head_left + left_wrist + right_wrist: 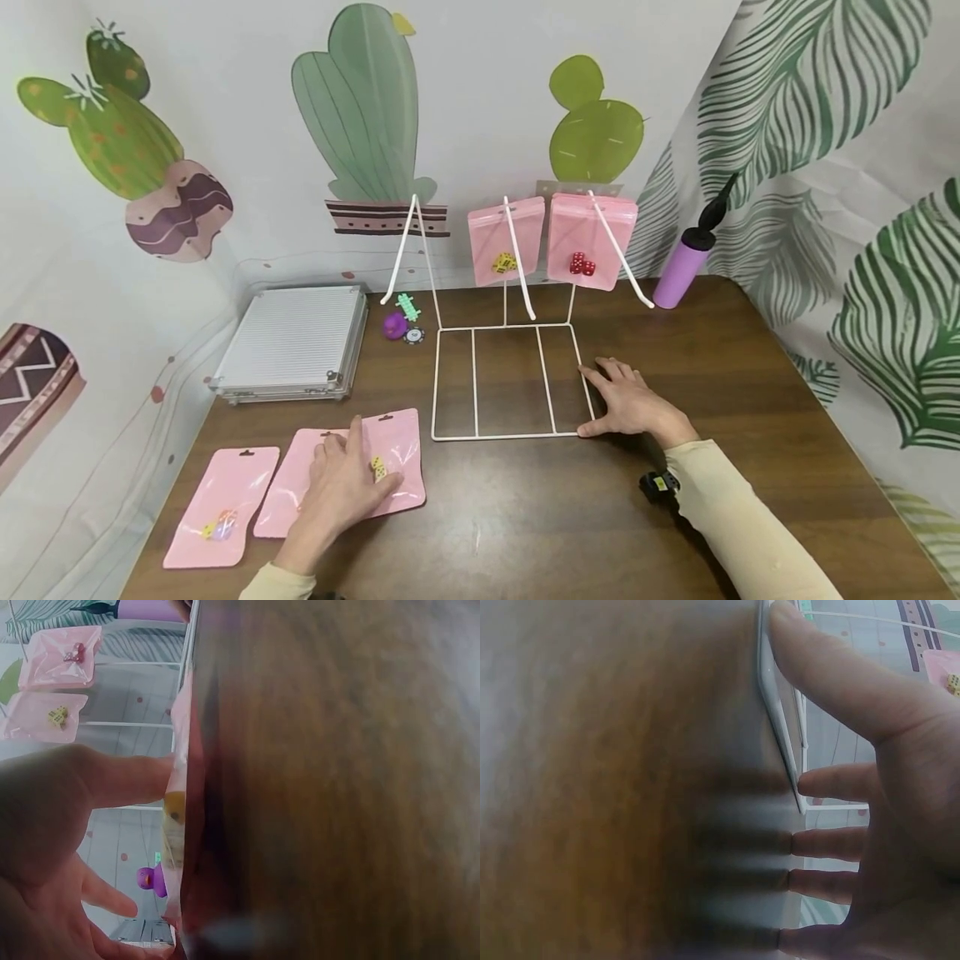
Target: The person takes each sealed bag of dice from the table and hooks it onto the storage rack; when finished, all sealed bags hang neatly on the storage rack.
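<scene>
My left hand (pixel 341 479) rests over a pink pouch (pixel 405 442) holding yellow dice (pixel 378 468). In the left wrist view its thumb and fingers are spread and touch the pouch. Partly hidden under that hand is a second pink pouch (pixel 279 496). A third pink pouch (pixel 255 467), with small coloured pieces inside, lies farther left. My right hand (pixel 633 404) lies spread beside the right side of a white wire rack (pixel 487 437), thumb at its front corner. Pink pouches with yellow dice (pixel 483 229) hang on the rack's middle hook; pouches with red dice (pixel 611 221) hang on the right hook.
Back left stands a silver case (pixel 292 337). Beside it are a purple rubber duck (pixel 394 326), a green toy (pixel 408 307) and a poker chip (pixel 414 335). A purple hand pump (pixel 681 271) leans at the back right, against a patterned cloth backdrop (pixel 487 100).
</scene>
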The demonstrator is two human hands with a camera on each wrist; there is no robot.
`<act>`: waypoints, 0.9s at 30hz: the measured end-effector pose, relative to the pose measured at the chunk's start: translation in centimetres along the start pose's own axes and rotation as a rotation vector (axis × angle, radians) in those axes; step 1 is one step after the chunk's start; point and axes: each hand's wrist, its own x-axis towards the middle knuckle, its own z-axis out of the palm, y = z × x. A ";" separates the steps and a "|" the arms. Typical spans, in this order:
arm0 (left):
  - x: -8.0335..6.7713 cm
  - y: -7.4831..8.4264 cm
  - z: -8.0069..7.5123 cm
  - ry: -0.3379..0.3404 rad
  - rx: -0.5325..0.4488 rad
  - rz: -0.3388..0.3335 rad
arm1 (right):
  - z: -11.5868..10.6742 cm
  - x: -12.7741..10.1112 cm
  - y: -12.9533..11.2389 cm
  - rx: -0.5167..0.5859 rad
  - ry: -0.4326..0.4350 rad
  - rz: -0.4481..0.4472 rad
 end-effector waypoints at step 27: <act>-0.9 1.2 1.0 0.138 -0.015 0.082 | -0.1 -0.4 -0.1 0.019 0.025 -0.016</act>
